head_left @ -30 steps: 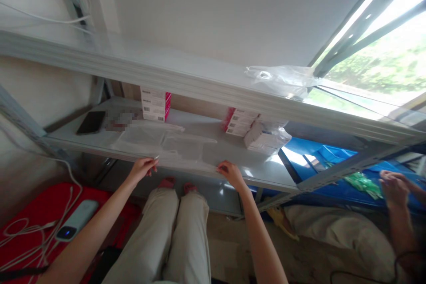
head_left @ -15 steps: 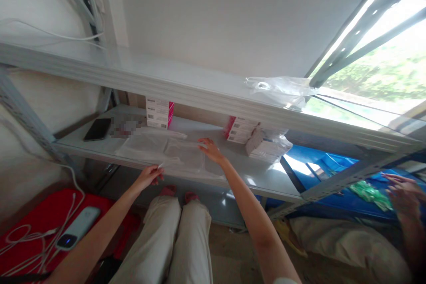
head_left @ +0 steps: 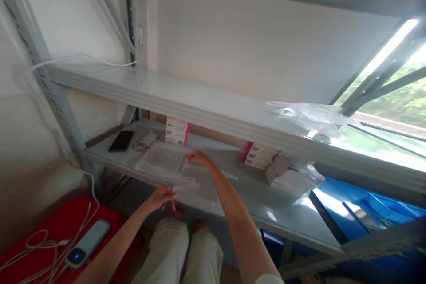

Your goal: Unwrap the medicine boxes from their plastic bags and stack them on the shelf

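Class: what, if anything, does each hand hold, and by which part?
Left hand: seemingly the nearer clear bag, by its near left edge. Right hand: at the bag's far side, grip unclear.

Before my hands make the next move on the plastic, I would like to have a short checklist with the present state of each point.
1. Left hand at the near edge of the clear plastic: ok.
2. Right hand over the plastic, farther back: ok.
3. Firm grip by either hand: cannot tell.
4. Plastic free of folds: not ok, creases show.
5. Black phone apart from both hands: ok.
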{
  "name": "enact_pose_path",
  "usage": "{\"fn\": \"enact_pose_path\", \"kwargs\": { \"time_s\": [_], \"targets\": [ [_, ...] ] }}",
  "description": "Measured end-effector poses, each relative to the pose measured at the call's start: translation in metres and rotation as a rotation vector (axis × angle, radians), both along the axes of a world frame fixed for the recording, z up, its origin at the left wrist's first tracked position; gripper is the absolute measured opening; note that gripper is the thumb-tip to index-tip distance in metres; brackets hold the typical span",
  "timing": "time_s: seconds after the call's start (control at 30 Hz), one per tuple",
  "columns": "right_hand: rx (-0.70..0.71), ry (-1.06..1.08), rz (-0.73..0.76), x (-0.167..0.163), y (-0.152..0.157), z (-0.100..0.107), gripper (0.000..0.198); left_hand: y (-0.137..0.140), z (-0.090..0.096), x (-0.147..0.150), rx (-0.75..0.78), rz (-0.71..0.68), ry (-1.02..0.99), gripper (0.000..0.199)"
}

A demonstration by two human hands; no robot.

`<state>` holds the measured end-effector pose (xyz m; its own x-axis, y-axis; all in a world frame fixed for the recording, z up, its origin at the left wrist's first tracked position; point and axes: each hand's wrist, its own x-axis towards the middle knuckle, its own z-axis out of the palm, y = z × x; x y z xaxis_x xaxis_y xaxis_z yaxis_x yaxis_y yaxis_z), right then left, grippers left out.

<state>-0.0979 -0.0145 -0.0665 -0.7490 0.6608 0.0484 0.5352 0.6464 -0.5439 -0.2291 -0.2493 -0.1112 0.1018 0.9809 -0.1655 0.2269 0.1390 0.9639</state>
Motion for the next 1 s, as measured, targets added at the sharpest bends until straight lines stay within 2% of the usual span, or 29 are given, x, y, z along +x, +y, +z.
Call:
{"fn": "enact_pose_path", "kwargs": {
  "time_s": [0.17, 0.33, 0.5, 0.63, 0.8, 1.0],
  "targets": [
    [-0.1, 0.037, 0.024, 0.002, 0.007, 0.01, 0.013, 0.001, -0.001, -0.003, 0.021, 0.007, 0.004, 0.047],
    [-0.12, 0.148, -0.061, 0.003, -0.007, 0.024, 0.018, -0.001, -0.004, -0.001, 0.081, 0.086, -0.051, 0.052],
    [0.059, 0.104, -0.162, 0.006, -0.021, 0.031, 0.024, -0.004, 0.002, -0.006, 0.106, 0.153, -0.069, 0.051],
    [0.157, 0.066, -0.174, -0.003, -0.023, 0.037, 0.027, -0.008, 0.007, -0.014, 0.106, 0.251, -0.075, 0.048],
    [0.201, 0.038, -0.132, -0.04, -0.015, 0.046, 0.027, -0.011, 0.01, -0.04, 0.163, 0.391, -0.051, 0.043],
    [0.3, -0.019, -0.067, -0.117, -0.004, 0.046, 0.026, -0.01, 0.015, -0.085, 0.183, 0.537, -0.022, 0.047]
  ]
}}
